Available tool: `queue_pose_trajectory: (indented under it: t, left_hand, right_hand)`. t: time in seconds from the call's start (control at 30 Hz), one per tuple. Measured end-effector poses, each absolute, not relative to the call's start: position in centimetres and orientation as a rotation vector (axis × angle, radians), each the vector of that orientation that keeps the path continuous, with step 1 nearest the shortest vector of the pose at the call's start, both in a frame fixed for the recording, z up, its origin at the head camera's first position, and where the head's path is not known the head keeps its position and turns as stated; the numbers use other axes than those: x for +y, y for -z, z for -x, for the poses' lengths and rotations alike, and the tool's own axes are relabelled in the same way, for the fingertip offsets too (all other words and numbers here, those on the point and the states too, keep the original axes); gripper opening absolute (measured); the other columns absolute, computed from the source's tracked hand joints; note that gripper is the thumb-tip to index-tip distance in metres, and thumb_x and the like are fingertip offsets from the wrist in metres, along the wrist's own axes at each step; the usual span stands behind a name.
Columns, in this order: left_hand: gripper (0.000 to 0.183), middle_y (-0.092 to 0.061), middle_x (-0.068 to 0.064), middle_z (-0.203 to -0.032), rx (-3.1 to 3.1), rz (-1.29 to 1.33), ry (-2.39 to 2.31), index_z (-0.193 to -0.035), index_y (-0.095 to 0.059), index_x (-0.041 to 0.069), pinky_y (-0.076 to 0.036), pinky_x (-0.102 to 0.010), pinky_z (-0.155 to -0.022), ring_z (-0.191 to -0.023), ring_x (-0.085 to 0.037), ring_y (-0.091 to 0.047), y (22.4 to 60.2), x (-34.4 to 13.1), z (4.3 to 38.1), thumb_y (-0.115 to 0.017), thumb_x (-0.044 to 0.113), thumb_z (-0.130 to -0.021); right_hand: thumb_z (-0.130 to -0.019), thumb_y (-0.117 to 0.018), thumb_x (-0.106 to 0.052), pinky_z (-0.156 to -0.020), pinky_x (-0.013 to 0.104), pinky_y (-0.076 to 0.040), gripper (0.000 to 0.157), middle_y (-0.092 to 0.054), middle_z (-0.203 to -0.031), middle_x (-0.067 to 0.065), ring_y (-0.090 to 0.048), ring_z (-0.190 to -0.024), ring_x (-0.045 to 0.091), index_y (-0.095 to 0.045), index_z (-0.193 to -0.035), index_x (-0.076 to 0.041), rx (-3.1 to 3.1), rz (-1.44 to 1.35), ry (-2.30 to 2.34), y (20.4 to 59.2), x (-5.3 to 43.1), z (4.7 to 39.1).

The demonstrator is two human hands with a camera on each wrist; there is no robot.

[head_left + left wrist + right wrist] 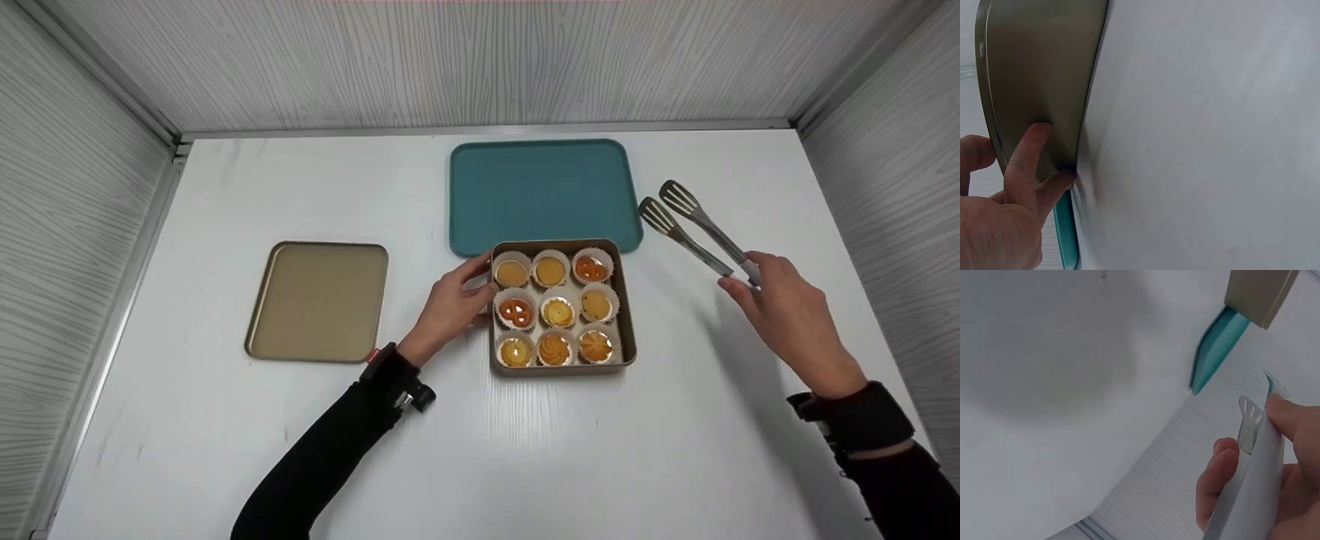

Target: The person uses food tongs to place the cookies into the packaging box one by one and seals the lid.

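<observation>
A square brown baking tin [628,364] holds several small cookies and tarts in white paper cups, among them pretzel shapes [516,313] and swirled rounds [554,349]. My left hand [452,304] touches the tin's left side. In the left wrist view, fingertips [1041,128] press on its outer wall, with another finger up at the rim. Off to the right, my right hand [795,319] grips metal tongs [705,225] by their handles. The two slotted heads of the tongs stand apart with nothing between them, pointing away towards the back.
Behind the tin lies a teal tray [544,196], its front edge partly overlapped by the tin in the head view. A flat gold-brown tray [319,304] rests on the white table [480,465] at left. Grey wood-grain panels [480,67] enclose the back and sides.
</observation>
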State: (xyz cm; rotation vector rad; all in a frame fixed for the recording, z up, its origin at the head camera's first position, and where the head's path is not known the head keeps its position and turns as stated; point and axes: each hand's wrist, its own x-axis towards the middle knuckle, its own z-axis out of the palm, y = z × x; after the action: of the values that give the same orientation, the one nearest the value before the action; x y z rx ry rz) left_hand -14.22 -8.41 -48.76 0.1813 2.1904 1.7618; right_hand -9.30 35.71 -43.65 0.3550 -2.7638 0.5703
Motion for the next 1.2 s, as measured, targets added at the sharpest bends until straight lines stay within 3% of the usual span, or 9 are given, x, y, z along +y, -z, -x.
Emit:
queue_pose_trajectory:
  t: [0.6,1.03,1.2]
  left_hand:
    - [0.060,-0.050,-0.016,-0.154,2.177,-0.154,-1.785,-0.159,-0.043,0.014,-0.062,-0.034,-0.086,-0.127,-0.032,-0.063,48.8,-8.4,14.2,-0.061,0.015,-0.102]
    - [0.060,-0.051,-0.016,-0.154,2.218,-0.179,-1.751,-0.160,-0.041,0.011,-0.058,-0.035,-0.096,-0.126,-0.032,-0.064,48.8,-8.4,14.2,-0.061,0.016,-0.103]
    - [0.061,-0.051,-0.017,-0.154,2.215,-0.185,-1.763,-0.159,-0.041,0.010,-0.058,-0.035,-0.097,-0.126,-0.033,-0.064,48.8,-8.4,14.2,-0.061,0.015,-0.102]
  right_hand:
    - [-0.102,-0.068,-0.021,-0.063,0.067,-0.049,0.051,-0.056,-0.091,0.030,-0.059,-0.078,0.045,-0.051,-0.129,0.019,-2.927,-0.202,-0.558,46.1,37.1,11.7]
    - [-0.101,-0.071,-0.021,-0.063,0.065,-0.050,0.046,-0.057,-0.088,0.028,-0.060,-0.076,0.044,-0.056,-0.121,0.017,-2.995,-0.187,-0.538,46.8,37.4,12.3]
    - [-0.099,-0.072,-0.020,-0.058,0.058,-0.048,0.037,-0.058,-0.079,0.022,-0.057,-0.070,0.038,-0.060,-0.107,0.014,-3.048,-0.172,-0.533,46.8,37.4,12.6]
